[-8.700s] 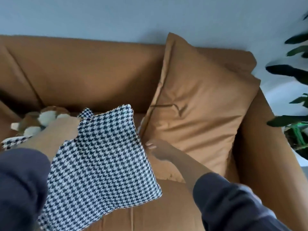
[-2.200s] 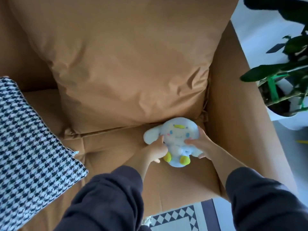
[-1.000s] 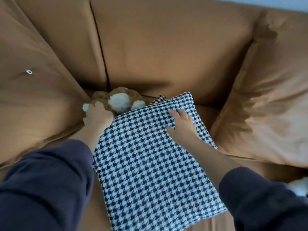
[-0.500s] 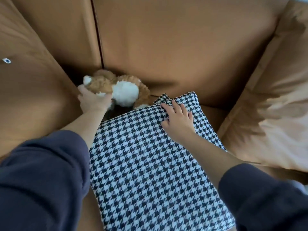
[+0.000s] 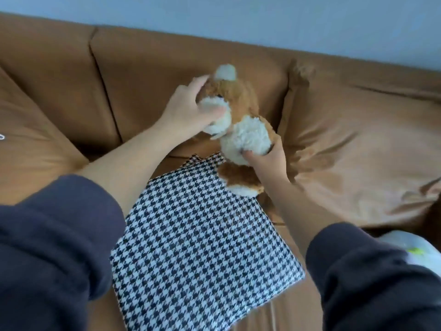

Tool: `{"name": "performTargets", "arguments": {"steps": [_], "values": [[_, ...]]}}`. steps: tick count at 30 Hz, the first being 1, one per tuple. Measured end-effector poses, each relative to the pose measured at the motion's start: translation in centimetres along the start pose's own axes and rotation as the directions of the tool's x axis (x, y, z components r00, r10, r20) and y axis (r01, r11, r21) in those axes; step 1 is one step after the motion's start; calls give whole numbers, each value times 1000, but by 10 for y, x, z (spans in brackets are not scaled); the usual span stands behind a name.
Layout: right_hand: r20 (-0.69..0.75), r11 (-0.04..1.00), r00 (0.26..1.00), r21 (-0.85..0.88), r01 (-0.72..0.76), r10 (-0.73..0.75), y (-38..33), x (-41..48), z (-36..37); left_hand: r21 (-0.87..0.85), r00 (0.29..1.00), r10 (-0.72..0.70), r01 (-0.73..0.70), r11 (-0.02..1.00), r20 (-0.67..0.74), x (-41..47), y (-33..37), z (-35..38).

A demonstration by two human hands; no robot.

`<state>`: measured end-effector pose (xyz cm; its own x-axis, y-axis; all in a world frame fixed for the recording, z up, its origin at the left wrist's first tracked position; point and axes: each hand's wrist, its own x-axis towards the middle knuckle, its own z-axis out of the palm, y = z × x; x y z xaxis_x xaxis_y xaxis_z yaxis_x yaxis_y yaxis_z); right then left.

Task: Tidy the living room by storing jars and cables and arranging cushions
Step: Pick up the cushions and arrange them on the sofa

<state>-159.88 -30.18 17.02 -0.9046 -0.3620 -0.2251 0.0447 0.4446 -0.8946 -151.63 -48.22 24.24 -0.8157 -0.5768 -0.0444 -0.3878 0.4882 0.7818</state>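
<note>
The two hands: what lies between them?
In the head view, only the brown-and-white plush toy lies between left hand and right hand; both grip it.

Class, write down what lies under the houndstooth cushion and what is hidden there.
The houndstooth cushion lies on the tan sofa seat, which shows past its edges. Whatever is beneath its middle is covered. A plush toy hides its far corner.

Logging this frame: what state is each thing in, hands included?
brown plush toy: held up, gripped by both hands
left hand: grips the toy's upper part
right hand: grips its white belly
houndstooth cushion: lying flat on the sofa seat
tan cushion: leaning at the right, creased
white plush: mostly hidden behind the right sleeve
</note>
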Motion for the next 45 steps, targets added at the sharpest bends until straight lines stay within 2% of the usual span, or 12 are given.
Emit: {"name": "performTargets", "arguments": {"steps": [2, 4, 11, 14, 17, 20, 26, 28, 32, 37, 43, 45], "values": [[-43, 984, 983, 33, -177, 179, 42, -21, -41, -68, 989, -37, 48, 997, 145, -16, 5, 25], [-77, 939, 938, 103, -330, 338, 89, -45, -92, 74, 951, -73, 53, 996, 300, -43, 8, 69], [-188, 729, 704, 177, -661, 684, 207, -87, -218, 323, 789, 43, -300, 897, 613, -100, 28, 212], [-153, 655, 637, 153, -740, 755, 258, -78, -246, 381, 745, 72, -418, 825, 663, -114, 42, 250], [-193, 672, 661, -9, -740, 725, 260, -73, -252, 511, 776, 41, -452, 731, 629, -115, 24, 247], [-151, 719, 785, -329, -613, 600, 229, -75, -236, 667, 829, -139, -323, 671, 541, -107, -14, 214], [-121, 748, 959, -603, -277, 257, 169, -70, -153, 726, 875, -456, 209, 656, 160, -125, -81, 134], [16, 772, 989, -628, -102, 144, 149, -69, -110, 678, 784, -619, 477, 559, -40, -142, -108, 104], [362, 814, 877, -578, -56, 317, 129, -58, -29, 264, 432, -858, 893, 364, -277, -170, -153, 64], [237, 740, 852, -632, -228, 466, 138, -34, 3, -90, 339, -914, 926, 366, -224, -169, -199, 50], [216, 820, 883, -509, -261, 416, 131, -26, -3, -286, 424, -900, 853, 436, -104, -159, -209, 29], [243, 841, 876, -468, -272, 418, 120, -23, -8, -297, 335, -941, 894, 336, -55, -167, -203, 26]]}}
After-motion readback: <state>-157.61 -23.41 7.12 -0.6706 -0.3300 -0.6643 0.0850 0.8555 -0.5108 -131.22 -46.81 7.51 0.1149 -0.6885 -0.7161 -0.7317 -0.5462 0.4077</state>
